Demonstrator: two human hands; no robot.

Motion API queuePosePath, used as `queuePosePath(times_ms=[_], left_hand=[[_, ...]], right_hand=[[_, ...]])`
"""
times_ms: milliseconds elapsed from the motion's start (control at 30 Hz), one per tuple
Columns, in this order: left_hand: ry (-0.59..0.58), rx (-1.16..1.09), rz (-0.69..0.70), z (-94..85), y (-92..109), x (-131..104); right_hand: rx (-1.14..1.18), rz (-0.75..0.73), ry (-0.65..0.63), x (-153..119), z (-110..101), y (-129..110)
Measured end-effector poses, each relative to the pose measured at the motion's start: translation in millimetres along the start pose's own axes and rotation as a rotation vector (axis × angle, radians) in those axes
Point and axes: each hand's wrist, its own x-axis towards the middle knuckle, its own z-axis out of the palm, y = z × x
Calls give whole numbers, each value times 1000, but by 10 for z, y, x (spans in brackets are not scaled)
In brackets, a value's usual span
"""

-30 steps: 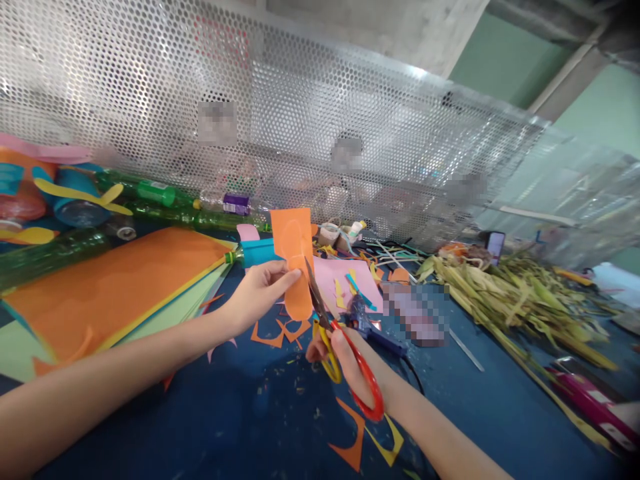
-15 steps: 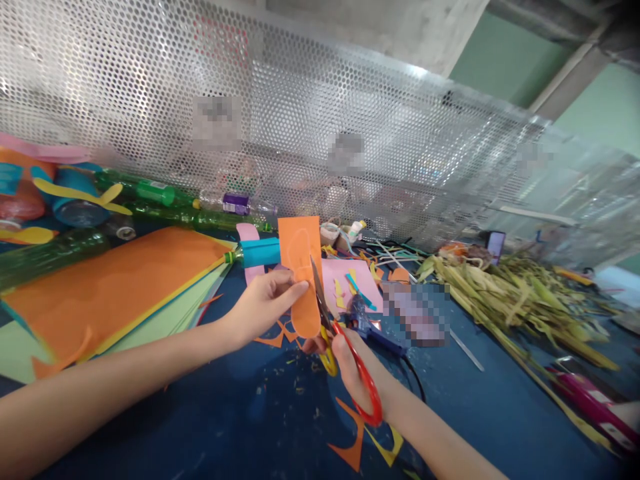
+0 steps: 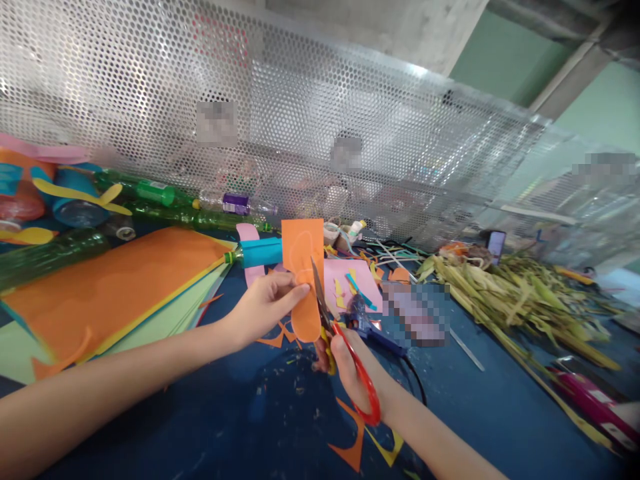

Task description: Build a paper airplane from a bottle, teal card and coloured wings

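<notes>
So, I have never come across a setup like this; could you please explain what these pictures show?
There is no machine here, only a person's two bare hands. All the pictures come from one camera worn on that person's head, looking forward and down, so you see roughly what the wearer sees.

The left hand pinches a piece of orange paper, rounded at its lower end and marked with a faint outline. The right hand holds scissors with red and yellow handles, the blades at the paper's right edge.

On the blue table lie a stack of coloured sheets, green bottles, paper scraps, what looks like a glue gun, and a heap of dry husks. Behind it stands a perforated screen.
</notes>
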Motion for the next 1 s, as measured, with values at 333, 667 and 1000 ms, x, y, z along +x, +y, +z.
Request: queuePosePath(times_ms=[333, 667, 1000], left_hand=[[-2, -71, -16, -2, 4, 10], [-21, -157, -42, 4, -2, 14], [-36, -212, -50, 5, 8, 10]], right_hand=[[-63, -25, 1, 1, 2, -31], [-42, -38, 12, -1, 5, -59], [12, 5, 33, -8, 12, -70]])
